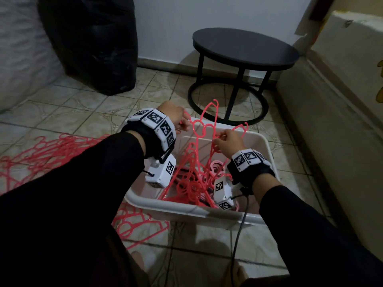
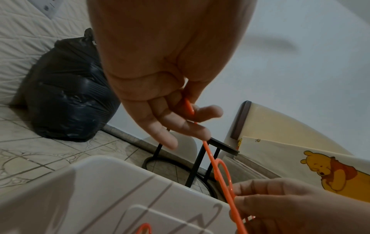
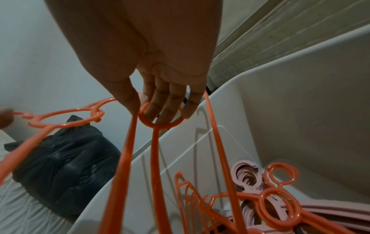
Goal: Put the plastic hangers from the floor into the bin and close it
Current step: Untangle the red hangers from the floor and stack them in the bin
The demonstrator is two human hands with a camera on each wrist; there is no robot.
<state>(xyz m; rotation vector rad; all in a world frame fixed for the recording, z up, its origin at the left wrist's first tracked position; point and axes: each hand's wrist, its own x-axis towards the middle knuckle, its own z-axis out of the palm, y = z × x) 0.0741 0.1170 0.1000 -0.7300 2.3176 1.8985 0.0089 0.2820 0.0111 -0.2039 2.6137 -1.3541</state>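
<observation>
Tiled floor under the white plastic bin (image 1: 186, 210): left hand (image 1: 174, 117) and right hand (image 1: 228, 141) each pinch tangled coral plastic hangers (image 1: 204, 129) (hooks snagged); separate gently, then lower flat.

You have coral plastic hangers (image 1: 204, 129) upright over the open white bin (image 1: 192, 212); more hangers on the floor (image 1: 41, 154) lie at nine o'clock.

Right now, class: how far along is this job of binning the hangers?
Done: some hangers already lie in the bin. In hand: the left hand and right hand hold a hanger bunch over it. Left: floor hangers remain beside the bin, which is open; no lid is in view.
</observation>
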